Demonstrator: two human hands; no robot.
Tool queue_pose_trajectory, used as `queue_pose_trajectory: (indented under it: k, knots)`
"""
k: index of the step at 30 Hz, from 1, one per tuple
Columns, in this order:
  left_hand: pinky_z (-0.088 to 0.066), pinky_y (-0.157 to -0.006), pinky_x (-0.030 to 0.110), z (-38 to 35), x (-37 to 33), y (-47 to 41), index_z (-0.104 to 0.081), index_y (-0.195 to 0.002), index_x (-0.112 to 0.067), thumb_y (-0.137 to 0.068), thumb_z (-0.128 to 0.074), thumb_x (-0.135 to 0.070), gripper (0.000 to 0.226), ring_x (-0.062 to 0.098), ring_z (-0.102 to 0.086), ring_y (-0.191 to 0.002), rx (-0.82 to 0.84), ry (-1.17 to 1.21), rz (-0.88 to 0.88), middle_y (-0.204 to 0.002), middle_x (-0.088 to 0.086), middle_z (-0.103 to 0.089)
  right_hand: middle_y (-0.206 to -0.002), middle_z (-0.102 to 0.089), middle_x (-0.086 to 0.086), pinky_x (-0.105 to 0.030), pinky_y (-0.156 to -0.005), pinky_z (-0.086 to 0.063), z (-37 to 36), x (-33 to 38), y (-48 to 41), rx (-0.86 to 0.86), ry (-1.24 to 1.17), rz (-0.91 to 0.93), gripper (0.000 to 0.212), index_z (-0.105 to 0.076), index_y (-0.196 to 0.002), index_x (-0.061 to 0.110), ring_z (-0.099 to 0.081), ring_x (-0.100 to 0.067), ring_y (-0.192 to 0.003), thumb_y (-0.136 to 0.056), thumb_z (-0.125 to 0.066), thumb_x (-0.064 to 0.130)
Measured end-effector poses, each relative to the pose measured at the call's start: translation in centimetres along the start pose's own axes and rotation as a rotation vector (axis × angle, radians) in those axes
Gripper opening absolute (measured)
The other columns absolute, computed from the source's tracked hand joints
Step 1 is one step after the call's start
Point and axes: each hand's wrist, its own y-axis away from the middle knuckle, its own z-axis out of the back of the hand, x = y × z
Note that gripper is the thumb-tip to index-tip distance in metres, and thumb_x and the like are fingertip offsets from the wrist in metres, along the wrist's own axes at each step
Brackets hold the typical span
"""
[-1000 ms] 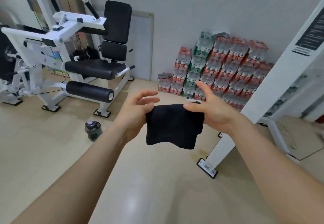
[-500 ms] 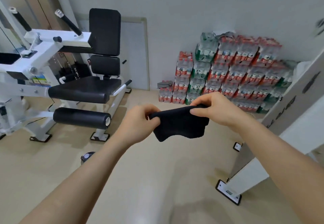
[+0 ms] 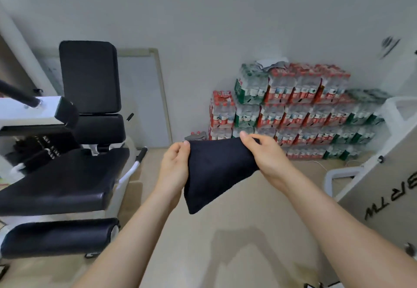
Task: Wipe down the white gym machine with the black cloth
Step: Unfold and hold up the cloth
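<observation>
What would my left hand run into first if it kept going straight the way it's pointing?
Likely the left end of the stacked bottled-water packs. Your left hand, pinching the black cloth, points that way; nothing shows between, though depth is unclear.

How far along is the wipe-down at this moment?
Done: nothing visibly wiped. In hand: left hand and right hand pinch the black cloth in mid-air, touching neither the white gym machine nor the white panel at right. Left: all the wiping.
</observation>
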Motion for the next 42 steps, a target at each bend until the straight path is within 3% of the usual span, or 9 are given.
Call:
queue_pose_trajectory:
  k: [4,8,13,18,21,25,31,37,42]
  knots:
    - [-0.049,-0.052,0.014,-0.2,-2.6,-9.3,-0.055,-0.114,-0.015,-0.101,-0.051,-0.027,0.018,0.009,-0.057,-0.071,-0.006,0.172,0.107,-0.087,-0.001,-0.062,-0.091,-0.076,-0.01,-0.033,-0.072,-0.056,-1.7,2.4,-8.1,-0.034,-0.303,-0.281,0.038,-0.069,-0.101,0.005,-0.073,-0.023,-0.08,-0.097,-0.058,0.041]
    - [-0.054,-0.088,0.043,0.0,-4.0,-17.4,-0.056,-0.114,-0.014,-0.096,-0.057,-0.013,0.018,0.031,-0.063,-0.102,0.217,0.511,0.294,-0.114,0.02,-0.066,-0.101,-0.073,-0.012,-0.034,-0.068,-0.059,-0.8,2.8,-14.4,-0.02,-0.599,-0.302,0.048,-0.051,-0.134,0.02,-0.074,-0.023,-0.086,-0.091,-0.066,0.007]
    - [-0.046,-0.061,0.029,-2.8,-3.4,-28.4,-0.061,-0.103,-0.026,-0.09,-0.041,0.013,0.046,0.024,-0.061,-0.083,0.374,-0.018,-0.004,-0.106,0.002,-0.066,-0.116,-0.068,-0.015,-0.046,-0.081,-0.058,1.3,1.2,-24.4,0.06,-0.229,-0.184,0.085,-0.03,-0.13,0.067,-0.069,-0.036,-0.098,-0.095,-0.053,-0.007]
    - [-0.042,-0.059,0.03,-8.2,-1.4,-40.2,-0.065,-0.08,-0.02,-0.088,-0.033,0.011,0.045,0.022,-0.058,-0.073,0.377,-0.248,0.021,-0.088,0.007,-0.068,-0.107,-0.058,-0.011,-0.034,-0.065,-0.045,2.4,-1.5,-37.7,-0.151,0.283,-0.131,0.032,-0.042,-0.111,0.034,-0.059,-0.023,-0.077,-0.098,-0.051,0.007]
    - [-0.051,-0.06,0.028,-11.6,-1.7,-46.8,-0.071,-0.097,-0.019,-0.098,-0.037,0.001,0.04,0.019,-0.067,-0.079,0.37,-0.177,0.197,-0.099,0.006,-0.073,-0.117,-0.059,-0.004,-0.033,-0.077,-0.042,3.6,-3.2,-45.8,-0.238,0.325,-0.151,0.013,-0.05,-0.1,0.022,-0.058,-0.022,-0.105,-0.1,-0.048,0.009]
    - [-0.055,-0.089,0.038,-14.7,-1.1,-55.9,-0.058,-0.116,-0.037,-0.081,-0.057,-0.016,0.041,0.019,-0.068,-0.098,0.433,-0.27,0.158,-0.115,0.0,-0.068,-0.132,-0.05,0.006,-0.034,-0.097,-0.047,5.9,-3.2,-54.9,-0.031,0.237,-0.206,0.036,-0.051,-0.125,0.028,-0.054,-0.016,-0.12,-0.094,-0.059,0.011]
    - [-0.046,-0.105,0.041,-19.4,0.0,-69.4,-0.044,-0.141,-0.026,-0.085,-0.059,-0.004,0.063,0.019,-0.054,-0.122,0.455,-0.443,0.03,-0.139,-0.005,-0.047,-0.116,-0.054,-0.001,-0.024,-0.061,-0.043,7.3,-5.2,-68.8,0.02,0.465,-0.222,0.043,-0.045,-0.117,0.031,-0.056,-0.017,-0.084,-0.087,-0.062,0.005]
    - [-0.024,-0.11,0.015,-24.3,3.9,-83.3,-0.03,-0.152,-0.011,-0.086,-0.052,0.007,0.071,0.015,-0.03,-0.14,0.52,-0.619,-0.027,-0.152,0.0,-0.028,-0.144,-0.044,-0.001,-0.029,-0.107,-0.038,5.8,-10.7,-83.2,-0.064,0.627,-0.251,0.054,-0.046,-0.139,0.017,-0.045,-0.019,-0.129,-0.089,-0.056,-0.001]
    - [-0.01,-0.102,-0.004,-27.8,9.3,-93.2,-0.023,-0.152,-0.006,-0.081,-0.048,0.015,0.079,0.019,-0.023,-0.145,0.547,-0.675,0.051,-0.156,0.008,-0.024,-0.161,-0.019,0.002,-0.038,-0.112,-0.038,4.9,-16.3,-93.4,0.041,0.738,-0.292,0.078,-0.026,-0.154,0.015,-0.038,-0.025,-0.14,-0.085,-0.053,-0.009]
